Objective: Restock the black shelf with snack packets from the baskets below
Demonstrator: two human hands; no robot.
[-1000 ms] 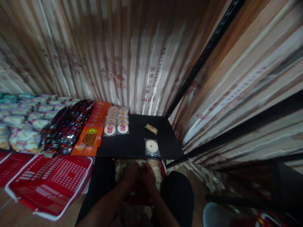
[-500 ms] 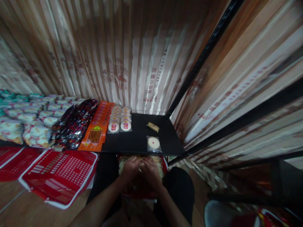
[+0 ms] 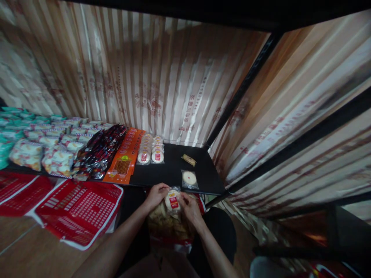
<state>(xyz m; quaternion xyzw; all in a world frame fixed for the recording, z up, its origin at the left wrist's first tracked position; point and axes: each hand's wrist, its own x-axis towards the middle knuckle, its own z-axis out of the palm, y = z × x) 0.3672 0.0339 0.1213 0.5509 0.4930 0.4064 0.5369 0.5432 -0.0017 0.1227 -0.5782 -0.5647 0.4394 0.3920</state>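
Note:
My left hand [image 3: 155, 194] and my right hand [image 3: 189, 207] are closed together on a stack of round white cakes in clear wrap with a red label [image 3: 172, 200]. They hold it just above a red basket [image 3: 171, 231] full of such packs, in front of the black shelf [image 3: 171, 175]. On the shelf lie two rows of the same cakes [image 3: 151, 150], a single wrapped cake [image 3: 190, 178] and a small yellowish packet [image 3: 188, 159].
Orange packs [image 3: 124, 160], dark red packs [image 3: 101, 150] and white-green bags [image 3: 43, 143] fill the shelf to the left. Empty red baskets [image 3: 78, 208] lie on the wooden floor at the left. Striped sheeting backs the shelf. A black upright [image 3: 240, 92] stands to the right.
Both hands have risen out of the basket, lifting a stack of labelled cakes toward the shelf edge. The camera has tilted, so the shelf above shows at the top.

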